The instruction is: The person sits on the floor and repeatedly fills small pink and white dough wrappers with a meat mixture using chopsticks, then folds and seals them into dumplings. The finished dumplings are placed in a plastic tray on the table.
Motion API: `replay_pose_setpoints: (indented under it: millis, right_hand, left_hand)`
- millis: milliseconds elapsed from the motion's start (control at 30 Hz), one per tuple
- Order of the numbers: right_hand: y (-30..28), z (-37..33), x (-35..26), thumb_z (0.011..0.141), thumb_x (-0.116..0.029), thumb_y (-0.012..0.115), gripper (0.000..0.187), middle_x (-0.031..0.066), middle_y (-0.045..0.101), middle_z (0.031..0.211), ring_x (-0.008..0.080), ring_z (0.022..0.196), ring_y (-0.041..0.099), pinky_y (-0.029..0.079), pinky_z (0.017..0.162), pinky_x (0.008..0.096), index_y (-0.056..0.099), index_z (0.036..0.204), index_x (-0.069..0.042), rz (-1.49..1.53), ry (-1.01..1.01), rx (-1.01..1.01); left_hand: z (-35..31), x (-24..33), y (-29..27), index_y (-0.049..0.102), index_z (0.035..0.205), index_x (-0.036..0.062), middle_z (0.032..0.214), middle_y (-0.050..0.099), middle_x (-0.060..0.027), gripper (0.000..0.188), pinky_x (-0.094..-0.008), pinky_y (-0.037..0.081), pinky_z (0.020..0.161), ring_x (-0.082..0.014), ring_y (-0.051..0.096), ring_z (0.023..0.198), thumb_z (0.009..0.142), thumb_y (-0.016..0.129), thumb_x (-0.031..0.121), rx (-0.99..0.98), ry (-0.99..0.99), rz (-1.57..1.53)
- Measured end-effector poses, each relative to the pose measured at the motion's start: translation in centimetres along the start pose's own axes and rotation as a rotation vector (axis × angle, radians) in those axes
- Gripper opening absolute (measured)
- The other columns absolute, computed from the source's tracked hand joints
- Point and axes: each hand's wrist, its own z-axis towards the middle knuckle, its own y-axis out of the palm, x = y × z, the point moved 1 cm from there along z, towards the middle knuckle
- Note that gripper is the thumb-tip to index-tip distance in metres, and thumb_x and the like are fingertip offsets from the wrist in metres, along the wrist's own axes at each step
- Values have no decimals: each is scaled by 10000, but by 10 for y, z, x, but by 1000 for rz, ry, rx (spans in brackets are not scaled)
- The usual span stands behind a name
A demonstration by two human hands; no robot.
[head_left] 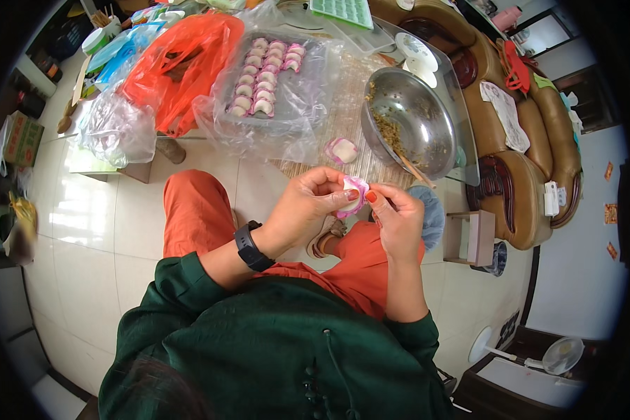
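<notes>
Between my two hands, over my lap at the table's front edge, is a dumpling [351,197] with a white middle and a pink-purple rim. My left hand [313,199] holds its left side between thumb and fingers. The thumb and forefinger of my right hand [398,213] pinch its right edge. Just beyond, a flat dumpling wrapper [342,150] of the same colours lies on the table. A steel bowl [427,115] with chopped filling [388,131] stands to the right, chopsticks [416,170] leaning on its near rim. Several finished dumplings [264,82] sit in rows on a plastic-covered tray [297,94].
Left of the tray lie a red plastic bag [189,66] and a clear plastic bag [117,134]. A green tray [343,10] and white dishes [418,59] are at the far side. A small stool [470,236] and a brown leather sofa [521,182] stand to the right.
</notes>
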Motion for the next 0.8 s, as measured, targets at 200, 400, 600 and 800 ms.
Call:
replay_pose_setpoints:
  millis: [200,400,600,800]
  right_hand:
    - [21,-8,-17,864,-4,637,74,35,612,798,77,649,530,436,577,227,648,920,43,-438,-371,118]
    - [4,-7,-6,904,-113,633,172,-2,614,776,39,608,482,368,529,178,684,988,28,155,134,-11]
    - [8,-2,-9,876,-55,653,103,-13,596,750,47,605,478,372,528,192,672,930,30,19,55,-29]
    - [20,-6,-10,891,-46,625,79,-11,606,761,52,604,480,378,514,206,658,898,26,-287,-268,51]
  left_hand:
    - [-6,3,-2,599,1033,15,974,626,-39,129,-256,508,754,-100,595,872,907,601,45,18,-1,147]
    - [-7,8,0,604,1051,10,988,631,-56,140,-292,532,757,-130,609,888,930,575,74,13,-95,-34]
    - [-5,4,-5,595,1071,11,984,631,-57,158,-301,540,757,-135,611,899,924,583,68,4,-73,49]
    - [-6,3,-9,588,1022,26,963,627,-36,116,-274,533,732,-114,607,876,909,599,52,12,-77,42]
